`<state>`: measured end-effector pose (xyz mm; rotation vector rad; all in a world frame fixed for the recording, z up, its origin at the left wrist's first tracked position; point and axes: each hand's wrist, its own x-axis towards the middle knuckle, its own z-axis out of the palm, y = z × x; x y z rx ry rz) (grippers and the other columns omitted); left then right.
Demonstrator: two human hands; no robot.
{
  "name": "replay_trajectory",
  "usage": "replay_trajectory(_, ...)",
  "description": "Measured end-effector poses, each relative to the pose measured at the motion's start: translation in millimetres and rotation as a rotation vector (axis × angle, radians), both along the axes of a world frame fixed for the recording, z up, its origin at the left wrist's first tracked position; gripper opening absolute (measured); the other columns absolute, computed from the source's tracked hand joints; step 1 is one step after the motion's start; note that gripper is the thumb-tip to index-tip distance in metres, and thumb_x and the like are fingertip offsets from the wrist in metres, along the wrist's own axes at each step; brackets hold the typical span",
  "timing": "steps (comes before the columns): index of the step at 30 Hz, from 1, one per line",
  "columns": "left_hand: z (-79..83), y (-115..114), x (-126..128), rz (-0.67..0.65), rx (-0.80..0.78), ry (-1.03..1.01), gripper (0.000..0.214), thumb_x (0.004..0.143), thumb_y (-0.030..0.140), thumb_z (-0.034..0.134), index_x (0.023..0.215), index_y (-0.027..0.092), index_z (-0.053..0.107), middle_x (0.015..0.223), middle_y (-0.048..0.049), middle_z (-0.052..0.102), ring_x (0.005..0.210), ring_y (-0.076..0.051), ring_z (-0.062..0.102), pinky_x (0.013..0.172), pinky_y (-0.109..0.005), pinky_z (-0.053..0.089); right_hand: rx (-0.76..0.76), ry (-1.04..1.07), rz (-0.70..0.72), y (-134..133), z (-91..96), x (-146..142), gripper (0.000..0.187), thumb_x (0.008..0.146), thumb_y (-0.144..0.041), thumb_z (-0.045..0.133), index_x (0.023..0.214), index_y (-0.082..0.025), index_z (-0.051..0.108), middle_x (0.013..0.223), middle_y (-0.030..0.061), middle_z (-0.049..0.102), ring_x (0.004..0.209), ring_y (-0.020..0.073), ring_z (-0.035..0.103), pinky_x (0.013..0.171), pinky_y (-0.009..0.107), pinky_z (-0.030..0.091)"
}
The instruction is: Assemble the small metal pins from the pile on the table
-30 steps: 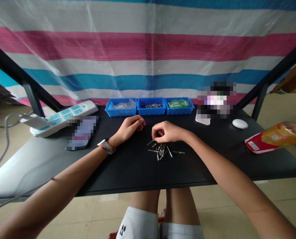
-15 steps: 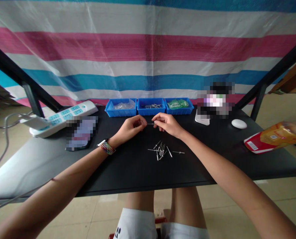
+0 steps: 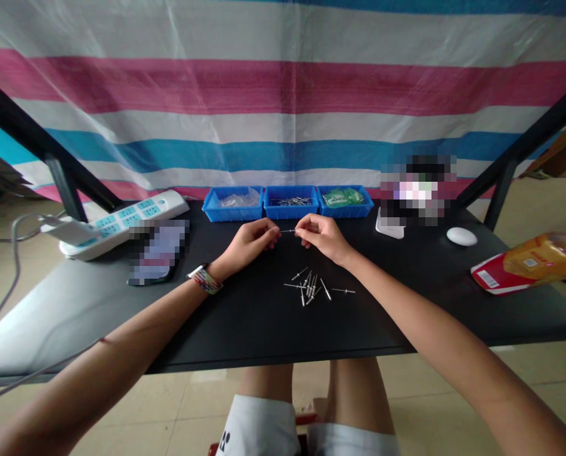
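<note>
My right hand pinches one thin metal rivet by its end, held level above the black table. My left hand is curled with its fingertips closed at the rivet's other end. What the left fingers hold, if anything, is too small to make out. Several loose rivets lie in a small heap on the table just below and to the right of my hands. A beaded band is on my left wrist.
Three blue bins stand in a row at the back. A white power strip and a blurred flat object lie at left. A white mouse and an orange packet lie at right. Black frame legs slant at both sides.
My right hand picked one rivet out of the heap, lifted it up and left, and brought it to my left fingertips. My left hand stayed nearly still.
</note>
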<state>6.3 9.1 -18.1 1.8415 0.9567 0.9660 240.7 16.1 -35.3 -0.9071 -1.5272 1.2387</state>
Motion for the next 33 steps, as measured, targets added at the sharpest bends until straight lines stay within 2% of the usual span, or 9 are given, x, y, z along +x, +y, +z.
replay_trajectory(5, 2.1, -1, 1, -0.011, -0.038, -0.055, 0.034, 0.093, 0.049, 0.074, 0.092, 0.016, 0.066, 0.075, -0.001, 0.064, 0.065, -0.013, 0.062, 0.059, -0.022, 0.051, 0.021, -0.011, 0.004, 2, -1.4, 0, 0.036, 0.08, -0.051, 0.084, 0.085, -0.019, 0.069, 0.079, 0.0017, 0.072, 0.059, 0.012, 0.063, 0.053, 0.024, 0.052)
replay_trajectory(10, 0.5, 0, 1, -0.006, -0.027, -0.061, 0.032, 0.093, 0.046, 0.074, 0.092, 0.016, 0.065, 0.077, -0.0011, 0.063, 0.067, -0.013, 0.062, 0.06, -0.023, 0.052, 0.029, -0.014, 0.016, 0, 0.6, 1, 0.035, 0.081, -0.05, 0.083, 0.082, -0.018, 0.067, 0.079, 0.0022, 0.072, 0.059, 0.0117, 0.062, 0.054, 0.024, 0.051)
replay_trajectory(17, 1.7, 0, -1, -0.015, 0.024, 0.021, 0.039, 0.099, 0.052, 0.066, 0.085, 0.015, 0.067, 0.073, -0.0022, 0.065, 0.065, -0.013, 0.06, 0.06, -0.022, 0.049, -0.011, 0.071, 0.035, -3, 5.5, 0, 0.032, 0.072, -0.038, 0.09, 0.08, -0.019, 0.065, 0.071, -0.0023, 0.067, 0.059, 0.0116, 0.063, 0.057, 0.025, 0.052)
replay_trajectory(23, 2.1, 0, -1, 0.005, 0.056, 0.073, 0.044, 0.1, 0.056, 0.062, 0.084, 0.015, 0.07, 0.071, -0.0029, 0.066, 0.064, -0.013, 0.06, 0.059, -0.023, 0.047, 0.023, 0.069, 0.018, -7, 6.8, -1, 0.03, 0.072, -0.037, 0.089, 0.077, -0.019, 0.065, 0.07, -0.0025, 0.066, 0.057, 0.0114, 0.061, 0.056, 0.025, 0.053)
replay_trajectory(27, 2.6, 0, -2, 0.017, 0.029, 0.073, 0.049, 0.102, 0.059, 0.057, 0.085, 0.015, 0.071, 0.07, -0.0036, 0.066, 0.065, -0.014, 0.061, 0.061, -0.024, 0.049, 0.07, 0.088, -0.079, -1, 8.9, 0, 0.029, 0.072, -0.038, 0.089, 0.077, -0.019, 0.068, 0.067, -0.0018, 0.066, 0.056, 0.0124, 0.062, 0.054, 0.025, 0.053)
replay_trajectory(29, 2.3, 0, -2, 0.014, 0.003, 0.059, 0.05, 0.102, 0.059, 0.054, 0.087, 0.015, 0.071, 0.07, -0.004, 0.066, 0.066, -0.015, 0.062, 0.062, -0.025, 0.05, 0.105, 0.096, -0.189, 5, 10.3, 2, 0.025, 0.075, -0.039, 0.086, 0.082, -0.019, 0.072, 0.074, 0.0012, 0.072, 0.056, 0.0129, 0.064, 0.055, 0.027, 0.056)
replay_trajectory(31, 1.2, 1, -3, 0.006, -0.012, 0.054, 0.05, 0.103, 0.059, 0.054, 0.087, 0.015, 0.071, 0.071, -0.0045, 0.067, 0.067, -0.016, 0.062, 0.062, -0.025, 0.05, 0.123, 0.081, -0.255, 12, 10.9, 5, 0.028, 0.079, -0.041, 0.081, 0.096, -0.019, 0.077, 0.096, 0.0065, 0.079, 0.058, 0.0128, 0.066, 0.055, 0.029, 0.059)
replay_trajectory(33, -0.4, 3, -4, 0.003, -0.018, 0.054, 0.05, 0.103, 0.059, 0.054, 0.088, 0.015, 0.071, 0.073, -0.0049, 0.067, 0.068, -0.016, 0.063, 0.063, -0.026, 0.051, 0.125, 0.042, -0.272, 17, 10.2, 7, 0.036, 0.081, -0.041, 0.076, 0.11, -0.02, 0.079, 0.116, 0.0102, 0.078, 0.058, 0.0125, 0.068, 0.053, 0.029, 0.059)
